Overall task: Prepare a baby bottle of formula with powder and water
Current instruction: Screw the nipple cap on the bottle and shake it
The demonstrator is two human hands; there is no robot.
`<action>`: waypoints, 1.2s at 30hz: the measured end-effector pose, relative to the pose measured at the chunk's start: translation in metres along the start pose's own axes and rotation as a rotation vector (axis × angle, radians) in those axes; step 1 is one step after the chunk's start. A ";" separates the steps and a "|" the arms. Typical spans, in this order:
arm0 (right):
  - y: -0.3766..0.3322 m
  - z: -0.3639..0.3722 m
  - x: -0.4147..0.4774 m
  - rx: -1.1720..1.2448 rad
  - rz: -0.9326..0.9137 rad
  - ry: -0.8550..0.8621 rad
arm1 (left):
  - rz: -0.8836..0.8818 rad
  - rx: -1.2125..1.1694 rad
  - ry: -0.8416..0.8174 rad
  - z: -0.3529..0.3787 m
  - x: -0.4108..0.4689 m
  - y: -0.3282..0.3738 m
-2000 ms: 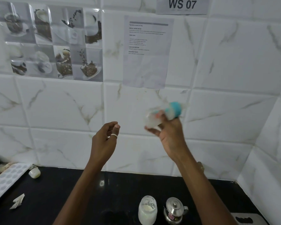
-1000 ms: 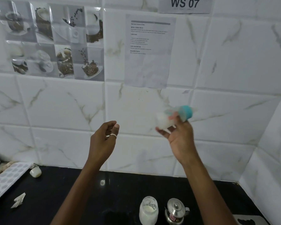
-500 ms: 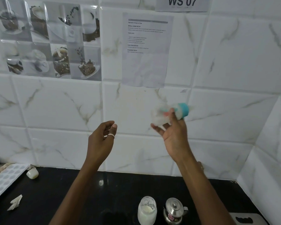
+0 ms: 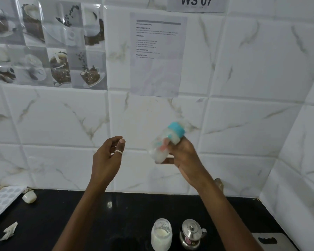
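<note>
White marble-look tiles fill the wall (image 4: 252,69) ahead, with a black counter (image 4: 116,214) running along its foot. Raised in front of that wall, the right hand (image 4: 185,154) is clamped around the baby bottle (image 4: 163,142), which lies tilted with its teal collar (image 4: 177,130) up and to the right and milky liquid pooled toward its base; its blur suggests it is being shaken to mix. The left hand (image 4: 107,158) hangs beside it, empty, fingers loosely curled and apart, touching nothing. Down on the counter stand an open jar of powder (image 4: 161,234) and, just beside it, a small steel kettle (image 4: 191,232), both almost under the right forearm. If the collar is not screwed tight, shaking could spray formula; a slipping grip could drop the bottle onto the jar or kettle and knock them over. A wide swing could also strike the wall, which is near. Open counter lies left of the jar, well clear of the tray (image 4: 2,201) at the far left edge.
</note>
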State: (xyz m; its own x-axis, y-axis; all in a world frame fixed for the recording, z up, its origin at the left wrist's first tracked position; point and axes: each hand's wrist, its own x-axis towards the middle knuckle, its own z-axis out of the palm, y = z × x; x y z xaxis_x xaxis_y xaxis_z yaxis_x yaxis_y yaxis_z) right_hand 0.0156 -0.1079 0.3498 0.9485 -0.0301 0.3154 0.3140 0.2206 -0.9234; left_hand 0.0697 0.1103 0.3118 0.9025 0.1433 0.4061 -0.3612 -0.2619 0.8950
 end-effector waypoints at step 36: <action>-0.008 0.005 0.003 -0.115 -0.041 -0.004 | 0.010 -0.010 -0.004 -0.004 -0.003 0.006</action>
State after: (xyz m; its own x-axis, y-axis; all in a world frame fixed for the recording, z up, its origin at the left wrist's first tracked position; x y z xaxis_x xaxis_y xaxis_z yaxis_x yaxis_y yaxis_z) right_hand 0.0154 -0.1046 0.3589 0.9346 -0.0328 0.3543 0.3557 0.1063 -0.9285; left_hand 0.0638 0.1126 0.3163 0.8996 0.1372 0.4145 -0.3725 -0.2540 0.8926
